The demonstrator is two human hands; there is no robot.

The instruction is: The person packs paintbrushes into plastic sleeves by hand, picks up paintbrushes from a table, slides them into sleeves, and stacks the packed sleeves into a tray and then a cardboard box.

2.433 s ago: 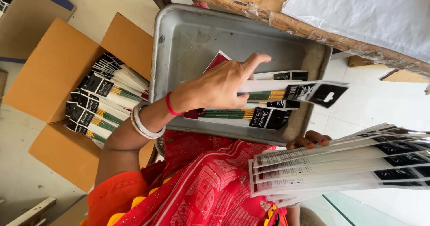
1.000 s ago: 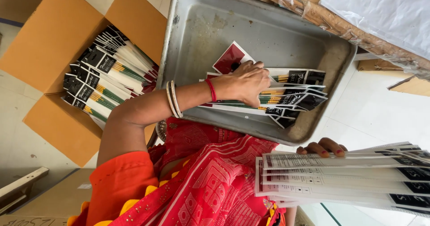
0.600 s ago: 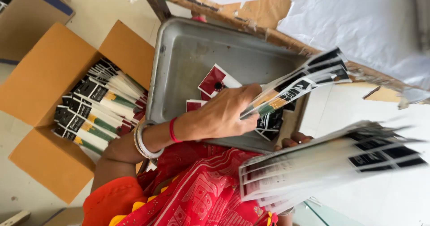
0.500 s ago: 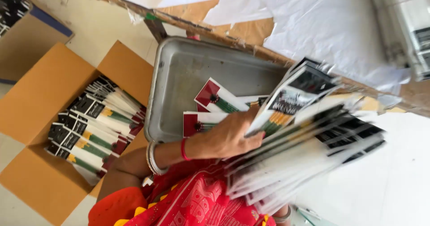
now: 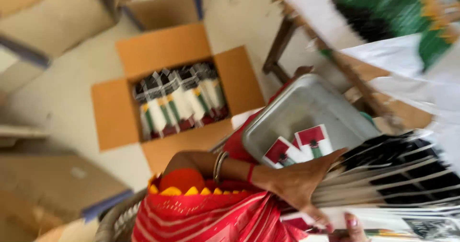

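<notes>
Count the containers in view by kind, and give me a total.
Open cardboard boxes holding packets: 2, the orange-flapped box and the blue-edged box.
Metal trays: 1, the grey tray beside the left hand.
Total: 3.

Red-white packets (image 5: pixel 297 148) in metal tray (image 5: pixel 306 103); striped packets (image 5: pixel 179 100) in carton (image 5: pixel 120 112)

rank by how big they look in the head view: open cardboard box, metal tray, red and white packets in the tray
1. open cardboard box
2. metal tray, nearer the camera and partly hidden, so unsure against the box
3. red and white packets, clearly smallest
</notes>
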